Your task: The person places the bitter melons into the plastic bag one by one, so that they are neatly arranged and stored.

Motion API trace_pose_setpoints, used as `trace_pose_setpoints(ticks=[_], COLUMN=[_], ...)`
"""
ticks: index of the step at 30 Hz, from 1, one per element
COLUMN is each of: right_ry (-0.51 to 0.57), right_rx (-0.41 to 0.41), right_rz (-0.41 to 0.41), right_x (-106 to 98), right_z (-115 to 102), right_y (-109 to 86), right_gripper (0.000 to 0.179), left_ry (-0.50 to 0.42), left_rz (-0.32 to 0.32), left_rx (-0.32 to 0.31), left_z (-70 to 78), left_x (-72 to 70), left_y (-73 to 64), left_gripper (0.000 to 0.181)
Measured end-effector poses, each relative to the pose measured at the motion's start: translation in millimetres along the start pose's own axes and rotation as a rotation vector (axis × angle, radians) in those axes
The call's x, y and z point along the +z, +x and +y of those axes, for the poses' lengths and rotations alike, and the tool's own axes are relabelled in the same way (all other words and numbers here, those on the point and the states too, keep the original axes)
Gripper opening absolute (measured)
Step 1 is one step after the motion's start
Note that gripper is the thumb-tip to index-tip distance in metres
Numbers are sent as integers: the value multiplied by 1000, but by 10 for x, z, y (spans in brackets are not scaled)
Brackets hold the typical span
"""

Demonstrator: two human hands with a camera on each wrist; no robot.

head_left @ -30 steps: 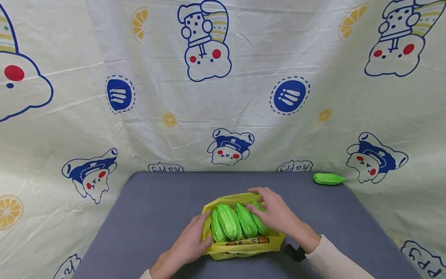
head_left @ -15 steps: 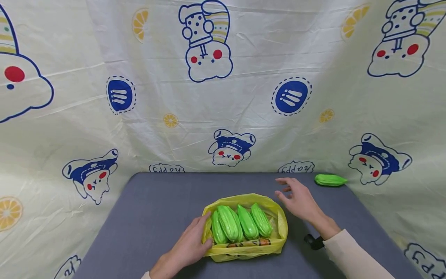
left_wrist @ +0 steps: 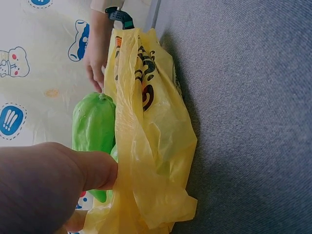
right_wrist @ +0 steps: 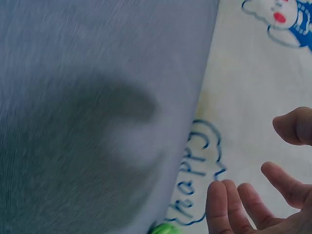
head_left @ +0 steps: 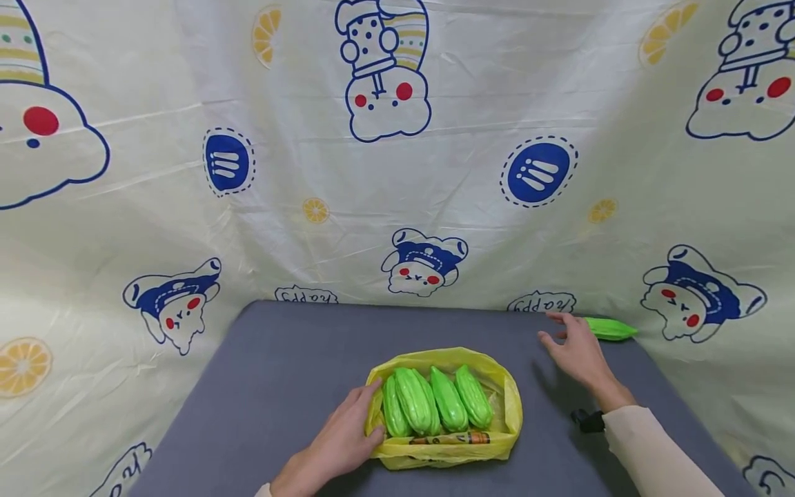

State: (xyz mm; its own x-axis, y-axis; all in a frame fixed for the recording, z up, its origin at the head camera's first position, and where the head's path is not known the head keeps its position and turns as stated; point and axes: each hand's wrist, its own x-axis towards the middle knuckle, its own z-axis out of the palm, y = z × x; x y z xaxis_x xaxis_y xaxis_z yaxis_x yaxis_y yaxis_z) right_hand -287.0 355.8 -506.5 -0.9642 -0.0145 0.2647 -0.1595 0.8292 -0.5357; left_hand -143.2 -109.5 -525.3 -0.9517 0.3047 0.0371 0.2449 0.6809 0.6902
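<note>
A yellow plastic bag stands with its mouth spread wide, dark print on its side. Inside lie several ridged green gourd-like vegetables, pointed at one end. My left hand holds the bag's left end between thumb and fingers; in the left wrist view the thumb presses on the yellow rim. My right hand hovers over the far right of the table, fingers parted and holding nothing. Just behind it lies one more green vegetable, partly hidden by the hand; only its tip shows in the right wrist view.
The grey table ends in a back edge close to a hanging white cloth with cartoon prints. The lone vegetable rests near the table's back right corner. A black band is on the right wrist.
My right hand has left the bag and moved right and away toward the lone vegetable. The left hand stays at the bag. The head view has shifted slightly.
</note>
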Motion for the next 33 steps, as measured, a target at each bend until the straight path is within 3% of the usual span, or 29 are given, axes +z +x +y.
trace_pose_setpoints(ticks=[13, 20, 26, 33], right_ry=[-37, -10, -32, -79], right_rx=[186, 199, 175, 246], right_rz=[-22, -15, -27, -62], right_x=[25, -106, -137, -223], right_z=[459, 720, 888, 957], right_y=[209, 266, 411, 554], right_gripper=[76, 82, 81, 85], left_ry=[-1, -20, -10, 20], left_rz=[-15, -44, -26, -5], left_rx=[-1, -23, -23, 1], left_z=[-29, -34, -79, -132], left_x=[-34, -34, -38, -78], left_y=[49, 42, 17, 15], left_gripper=[83, 83, 82, 82])
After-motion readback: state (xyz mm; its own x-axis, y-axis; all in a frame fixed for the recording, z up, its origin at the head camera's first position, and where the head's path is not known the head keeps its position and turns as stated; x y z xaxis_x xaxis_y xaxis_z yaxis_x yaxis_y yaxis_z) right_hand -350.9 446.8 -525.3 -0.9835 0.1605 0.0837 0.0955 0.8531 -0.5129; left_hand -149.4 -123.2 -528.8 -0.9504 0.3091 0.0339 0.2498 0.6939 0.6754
